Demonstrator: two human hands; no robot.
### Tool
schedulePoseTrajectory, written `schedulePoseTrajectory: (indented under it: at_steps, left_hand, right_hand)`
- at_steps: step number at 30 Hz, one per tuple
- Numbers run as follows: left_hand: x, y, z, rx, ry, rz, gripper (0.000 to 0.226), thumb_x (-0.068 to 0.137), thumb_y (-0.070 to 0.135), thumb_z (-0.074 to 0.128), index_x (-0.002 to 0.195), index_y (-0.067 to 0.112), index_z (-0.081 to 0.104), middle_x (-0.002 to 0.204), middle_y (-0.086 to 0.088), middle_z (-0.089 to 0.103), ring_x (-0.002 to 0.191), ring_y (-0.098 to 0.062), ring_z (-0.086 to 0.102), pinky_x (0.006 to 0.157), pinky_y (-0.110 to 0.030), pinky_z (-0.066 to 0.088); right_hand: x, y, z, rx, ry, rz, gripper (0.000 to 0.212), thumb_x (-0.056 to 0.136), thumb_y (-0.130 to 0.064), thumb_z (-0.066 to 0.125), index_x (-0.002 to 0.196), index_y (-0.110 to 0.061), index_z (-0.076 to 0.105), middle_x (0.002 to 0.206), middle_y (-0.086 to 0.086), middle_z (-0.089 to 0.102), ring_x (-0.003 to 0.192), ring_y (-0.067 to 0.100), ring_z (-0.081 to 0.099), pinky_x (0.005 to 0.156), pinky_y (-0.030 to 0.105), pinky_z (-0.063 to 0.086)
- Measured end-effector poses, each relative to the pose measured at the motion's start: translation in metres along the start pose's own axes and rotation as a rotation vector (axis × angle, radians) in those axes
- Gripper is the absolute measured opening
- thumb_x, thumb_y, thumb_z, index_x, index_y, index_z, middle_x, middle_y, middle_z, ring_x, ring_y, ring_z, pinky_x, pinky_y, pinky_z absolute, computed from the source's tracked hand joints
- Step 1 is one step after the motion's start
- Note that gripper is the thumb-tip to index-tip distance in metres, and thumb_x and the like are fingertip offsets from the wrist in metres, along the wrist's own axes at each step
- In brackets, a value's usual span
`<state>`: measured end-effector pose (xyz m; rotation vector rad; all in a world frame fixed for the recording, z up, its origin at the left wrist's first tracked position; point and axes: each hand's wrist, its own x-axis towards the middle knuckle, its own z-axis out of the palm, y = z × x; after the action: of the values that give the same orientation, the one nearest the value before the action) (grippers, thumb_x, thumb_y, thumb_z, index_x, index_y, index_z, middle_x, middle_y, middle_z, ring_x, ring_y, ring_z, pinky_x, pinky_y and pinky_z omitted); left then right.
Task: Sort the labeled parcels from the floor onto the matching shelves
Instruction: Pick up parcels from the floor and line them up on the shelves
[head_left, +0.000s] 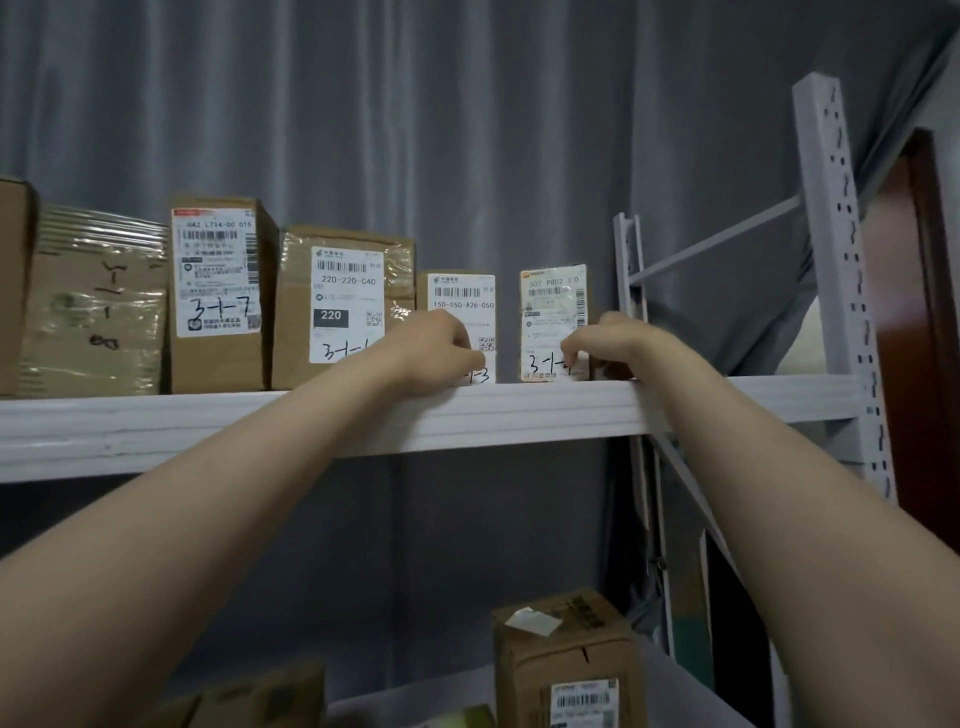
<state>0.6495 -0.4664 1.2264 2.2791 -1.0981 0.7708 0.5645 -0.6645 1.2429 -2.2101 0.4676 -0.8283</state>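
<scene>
Several labeled cardboard parcels stand in a row on the upper white shelf (208, 421). My left hand (436, 348) has its fingers curled against the lower front of the small parcel marked 150-150-A26-050 (461, 299). My right hand (602, 343) grips the lower right part of the small parcel with the 507 label (553, 306), which stands at the right end of the row, apart from the one beside it. Left of them stand the 220-220-C40 parcel (343, 291) and a taller parcel handwritten 3-1-7 (218, 291).
A taped box (98, 301) sits at the row's left. The lower shelf holds another labeled box (566, 660) and a box at bottom left (270, 696). A perforated white upright (841, 280) stands at the right. A grey curtain hangs behind.
</scene>
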Motion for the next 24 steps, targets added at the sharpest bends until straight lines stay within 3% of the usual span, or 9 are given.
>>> schedulePoseTrajectory:
  at_steps: [3,6,8,11,14,18,22,24]
  left_hand:
    - [0.006,-0.006,0.001,-0.027,-0.006,0.008,0.017,0.091,0.018,0.057,0.085,0.008,0.07,0.094,-0.009,0.069,0.094,-0.025,0.06,0.075,-0.029,0.043]
    - [0.01,-0.009,0.001,-0.059,-0.011,0.012,0.014,0.092,0.016,0.058,0.087,0.014,0.071,0.095,-0.005,0.068,0.1,-0.022,0.06,0.079,-0.026,0.041]
    - [0.012,-0.009,0.002,-0.081,-0.006,0.01,0.015,0.092,0.016,0.058,0.089,0.012,0.073,0.098,-0.005,0.07,0.1,-0.021,0.061,0.079,-0.025,0.042]
    - [0.013,-0.01,0.004,-0.115,0.009,-0.008,0.017,0.092,0.015,0.058,0.094,0.009,0.074,0.102,-0.008,0.072,0.097,-0.019,0.063,0.074,-0.023,0.044]
    - [0.012,-0.009,0.003,-0.101,0.023,-0.023,0.018,0.092,0.016,0.058,0.097,0.007,0.073,0.104,-0.008,0.072,0.097,-0.019,0.062,0.073,-0.024,0.042]
    - [0.011,-0.007,0.002,-0.08,0.064,-0.023,0.02,0.093,0.015,0.058,0.099,0.004,0.073,0.102,-0.005,0.067,0.095,-0.016,0.055,0.075,-0.024,0.037]
    - [0.007,-0.006,0.0,-0.021,0.133,-0.018,0.025,0.094,0.019,0.057,0.082,0.0,0.067,0.077,-0.005,0.059,0.075,-0.018,0.05,0.058,-0.026,0.036]
    - [0.003,-0.002,-0.001,0.037,0.171,-0.009,0.03,0.093,0.022,0.06,0.069,0.005,0.057,0.064,-0.003,0.051,0.064,-0.018,0.044,0.053,-0.026,0.031]
  right_hand:
    - [0.011,0.0,0.004,0.003,-0.014,-0.004,0.035,0.082,-0.003,0.062,0.115,-0.004,0.048,0.085,0.009,0.056,0.067,0.021,0.056,0.055,0.025,0.044]
    - [0.023,0.0,0.01,-0.04,0.001,-0.037,0.025,0.084,0.003,0.059,0.105,-0.004,0.048,0.086,0.011,0.054,0.065,0.021,0.054,0.052,0.026,0.043]
    - [0.027,0.0,0.014,-0.066,0.006,-0.073,0.017,0.083,0.005,0.06,0.094,-0.004,0.051,0.09,0.013,0.057,0.07,0.023,0.056,0.057,0.03,0.05]
    - [0.034,0.001,0.018,-0.011,-0.022,-0.102,0.02,0.079,0.01,0.062,0.095,-0.002,0.055,0.095,0.02,0.065,0.079,0.03,0.062,0.083,0.045,0.059]
    - [0.036,0.002,0.019,-0.002,0.005,-0.108,0.027,0.072,0.01,0.067,0.097,0.0,0.06,0.1,0.02,0.07,0.083,0.034,0.072,0.082,0.049,0.06]
    - [0.024,-0.004,0.021,-0.081,0.222,-0.135,0.019,0.073,0.003,0.073,0.08,-0.005,0.057,0.1,0.013,0.066,0.089,0.033,0.071,0.072,0.036,0.059]
    - [0.008,-0.022,0.032,-0.045,0.476,-0.298,0.033,0.081,-0.004,0.064,0.113,-0.011,0.058,0.122,0.01,0.059,0.111,0.031,0.059,0.086,0.035,0.05]
    - [-0.006,-0.037,0.045,0.007,0.487,-0.446,0.031,0.08,-0.004,0.06,0.109,-0.017,0.061,0.116,0.007,0.063,0.107,0.028,0.06,0.083,0.032,0.048]
